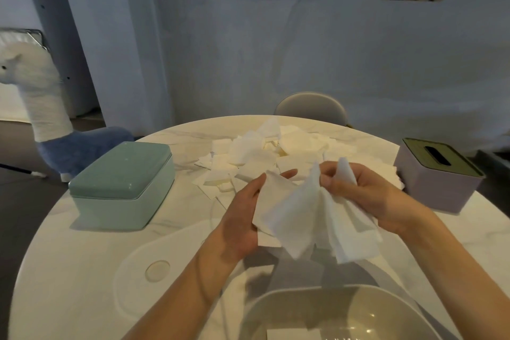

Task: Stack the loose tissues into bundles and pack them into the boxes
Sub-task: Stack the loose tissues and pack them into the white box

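A heap of loose white tissues [265,152] covers the far middle of the round marble table [82,257]. Above the table's middle both hands hold a bunch of white tissues [303,218]. My left hand [242,218] grips its left edge, thumb on top. My right hand [356,190] pinches the upper right part, and the sheets hang fanned out below. A closed mint-green box [121,185] stands at the left. A lilac tissue box [438,174] with an olive slotted lid stands at the right. An open beige box [331,312] sits at the near edge with a white tissue [292,334] inside.
A beige lid [171,265] with a round button lies flat on the table, near left. A grey chair back [310,107] rises behind the table's far edge. A blue and white plush llama [49,107] stands on the floor at the left.
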The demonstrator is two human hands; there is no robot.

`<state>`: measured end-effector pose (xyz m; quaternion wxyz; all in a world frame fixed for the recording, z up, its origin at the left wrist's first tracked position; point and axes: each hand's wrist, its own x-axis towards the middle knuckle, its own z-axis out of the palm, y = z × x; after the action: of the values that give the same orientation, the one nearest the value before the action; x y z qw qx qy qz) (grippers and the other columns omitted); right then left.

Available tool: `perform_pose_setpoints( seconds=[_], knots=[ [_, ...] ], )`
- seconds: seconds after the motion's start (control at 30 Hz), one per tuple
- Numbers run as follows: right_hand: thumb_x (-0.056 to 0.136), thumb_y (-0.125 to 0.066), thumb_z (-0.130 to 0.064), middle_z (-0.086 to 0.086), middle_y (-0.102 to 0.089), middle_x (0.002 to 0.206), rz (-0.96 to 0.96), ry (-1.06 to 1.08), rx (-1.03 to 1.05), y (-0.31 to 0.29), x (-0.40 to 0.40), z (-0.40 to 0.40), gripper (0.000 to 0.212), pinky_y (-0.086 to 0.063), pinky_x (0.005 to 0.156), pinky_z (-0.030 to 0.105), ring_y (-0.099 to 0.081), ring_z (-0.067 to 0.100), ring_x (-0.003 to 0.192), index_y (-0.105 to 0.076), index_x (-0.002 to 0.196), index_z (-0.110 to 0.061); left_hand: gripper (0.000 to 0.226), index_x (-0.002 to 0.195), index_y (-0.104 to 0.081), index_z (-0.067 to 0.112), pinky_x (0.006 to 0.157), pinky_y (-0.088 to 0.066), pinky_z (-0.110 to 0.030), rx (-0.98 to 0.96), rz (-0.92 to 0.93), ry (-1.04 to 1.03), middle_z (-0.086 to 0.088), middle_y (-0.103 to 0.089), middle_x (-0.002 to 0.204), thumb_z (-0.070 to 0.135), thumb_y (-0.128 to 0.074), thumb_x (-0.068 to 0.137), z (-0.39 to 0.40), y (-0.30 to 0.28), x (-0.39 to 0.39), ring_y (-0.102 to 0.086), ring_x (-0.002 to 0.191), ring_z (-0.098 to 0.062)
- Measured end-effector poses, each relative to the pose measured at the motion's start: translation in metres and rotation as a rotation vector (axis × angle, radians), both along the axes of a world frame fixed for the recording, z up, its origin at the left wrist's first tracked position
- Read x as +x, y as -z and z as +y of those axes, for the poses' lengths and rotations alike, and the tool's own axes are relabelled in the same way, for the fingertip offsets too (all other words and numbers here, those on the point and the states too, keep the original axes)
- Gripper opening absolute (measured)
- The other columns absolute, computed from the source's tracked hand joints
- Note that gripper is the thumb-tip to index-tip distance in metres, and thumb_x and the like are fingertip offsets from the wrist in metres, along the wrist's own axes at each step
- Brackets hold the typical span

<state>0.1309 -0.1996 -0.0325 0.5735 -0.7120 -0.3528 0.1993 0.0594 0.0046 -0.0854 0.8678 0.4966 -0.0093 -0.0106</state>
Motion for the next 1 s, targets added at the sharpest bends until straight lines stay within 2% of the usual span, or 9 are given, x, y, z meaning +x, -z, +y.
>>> perform_pose_setpoints(
  seconds=[0.07,0.17,0.27,0.33,0.43,0.6,0.7,0.83,1.0],
  knots=[
    [0.077,-0.072,-0.067,-0.002,-0.073,0.109,-0.038,0.046,-0.098,0.001,-0.003,0.007,0.039,-0.060,0.084,0.041,-0.071,0.025,0.095,-0.075,0.101,-0.036,0.033,0.105,-0.066,0.009,0.057,-0.052,-0.015,0.108,-0.043,-0.016,0.004,-0.073,0.070,0.012,-0.034,0.111,0.000,0.002,0.000,-0.069,0.061,-0.003],
    [0.078,-0.065,-0.062,-0.027,-0.071,0.091,-0.271,0.246,-0.215,0.005,-0.002,0.022,0.021,-0.053,0.074,0.017,-0.066,-0.001,0.088,-0.075,0.089,-0.047,0.027,0.132,-0.057,0.023,0.084,-0.052,-0.016,0.184,-0.001,0.027,0.005,-0.076,0.110,0.025,-0.041,0.111,0.004,0.000,0.001,-0.068,0.094,0.005],
    [0.084,-0.064,-0.059,-0.033,-0.069,0.090,-0.449,0.360,-0.202,0.013,0.002,0.030,0.020,-0.046,0.068,0.005,-0.062,-0.008,0.091,-0.073,0.093,-0.043,0.050,0.132,-0.064,0.034,0.109,-0.049,-0.044,0.174,0.118,0.129,-0.002,-0.075,0.122,0.066,-0.040,0.101,-0.001,-0.005,-0.001,-0.070,0.115,-0.021],
    [0.088,-0.065,-0.054,-0.027,-0.070,0.088,-0.523,0.405,-0.157,0.019,0.004,0.031,0.019,-0.044,0.071,0.002,-0.061,-0.005,0.092,-0.074,0.094,-0.039,0.056,0.139,-0.062,0.031,0.116,-0.041,-0.056,0.142,0.134,0.139,-0.006,-0.069,0.133,0.068,-0.050,0.098,-0.005,0.002,0.003,-0.063,0.126,-0.031],
    [0.090,-0.062,-0.057,-0.024,-0.070,0.092,-0.574,0.456,-0.188,0.026,0.005,0.032,0.024,-0.041,0.070,0.002,-0.059,-0.004,0.094,-0.072,0.097,-0.036,0.046,0.137,-0.064,0.026,0.116,-0.041,-0.052,0.130,0.134,0.094,-0.005,-0.071,0.131,0.048,-0.066,0.097,-0.006,0.011,0.007,-0.064,0.125,-0.028],
    [0.078,-0.054,-0.071,-0.021,-0.064,0.107,-0.511,0.485,-0.310,0.028,0.008,0.026,0.046,-0.038,0.075,0.012,-0.057,0.005,0.095,-0.066,0.107,-0.037,0.033,0.133,-0.067,0.018,0.113,-0.045,-0.050,0.109,0.132,0.011,-0.006,-0.074,0.124,0.031,-0.060,0.103,-0.006,0.011,0.006,-0.069,0.119,-0.027],
    [0.079,-0.061,-0.067,-0.023,-0.058,0.111,-0.470,0.472,-0.368,0.028,0.005,0.020,0.046,-0.039,0.075,0.015,-0.055,0.005,0.094,-0.061,0.113,-0.037,0.035,0.137,-0.064,0.021,0.107,-0.050,-0.049,-0.007,0.134,0.025,-0.009,-0.072,0.127,0.031,-0.055,0.105,-0.005,0.011,0.007,-0.069,0.119,-0.031],
    [0.074,-0.062,-0.070,-0.026,-0.059,0.098,-0.445,0.440,-0.481,0.030,0.005,0.014,0.039,-0.039,0.072,0.014,-0.055,0.009,0.091,-0.064,0.093,-0.036,0.033,0.136,-0.065,0.033,0.104,-0.051,-0.048,-0.042,0.094,0.014,-0.007,-0.070,0.131,0.034,-0.055,0.104,-0.004,0.007,0.007,-0.068,0.119,-0.032],
    [0.082,-0.064,-0.062,-0.035,-0.057,0.100,-0.497,0.513,-0.296,0.030,0.002,0.017,0.030,-0.034,0.073,0.005,-0.055,-0.004,0.094,-0.068,0.101,-0.039,0.044,0.126,-0.072,0.033,0.111,-0.046,-0.052,0.121,0.135,-0.031,-0.006,-0.073,0.126,0.061,-0.066,0.092,-0.002,0.017,0.014,-0.067,0.121,-0.032]
  ],
)
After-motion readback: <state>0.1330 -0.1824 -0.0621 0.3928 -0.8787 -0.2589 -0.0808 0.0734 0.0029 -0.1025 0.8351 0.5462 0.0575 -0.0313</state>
